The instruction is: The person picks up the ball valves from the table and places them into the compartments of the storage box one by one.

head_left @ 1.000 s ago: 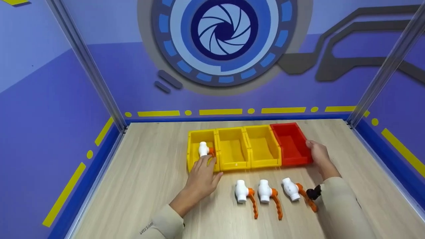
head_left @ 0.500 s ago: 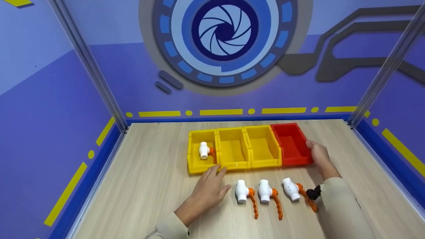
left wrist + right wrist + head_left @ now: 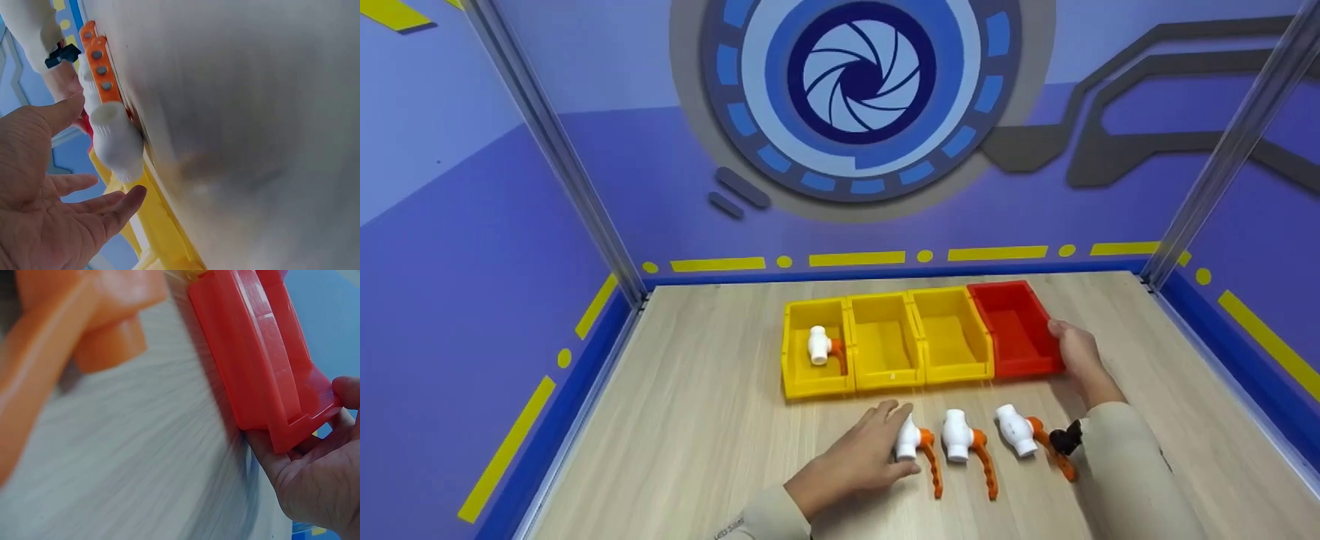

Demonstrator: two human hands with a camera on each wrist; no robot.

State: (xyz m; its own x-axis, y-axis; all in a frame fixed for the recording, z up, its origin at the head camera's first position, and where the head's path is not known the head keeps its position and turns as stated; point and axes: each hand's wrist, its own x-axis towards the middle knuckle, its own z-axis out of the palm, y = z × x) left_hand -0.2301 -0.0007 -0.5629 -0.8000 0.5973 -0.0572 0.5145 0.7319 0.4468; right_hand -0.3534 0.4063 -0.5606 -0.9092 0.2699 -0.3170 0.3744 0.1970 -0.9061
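Valve point(image 3: 910, 442), lower centre | left hand point(image 3: 861, 454) spread, empty | right hand point(image 3: 1078, 355) pinching red bin point(image 3: 1018, 336) | skewed grasp might roll valve

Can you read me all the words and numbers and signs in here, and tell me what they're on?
No text can be read for sure.
Left sleeve: dark lettering, too small and blurred to read.
Rightmost white valve: faint marks, too small to tell if they are letters.
Red bin: no writing that I can see.
Wall: painted shapes; no letters or numbers that I can see.
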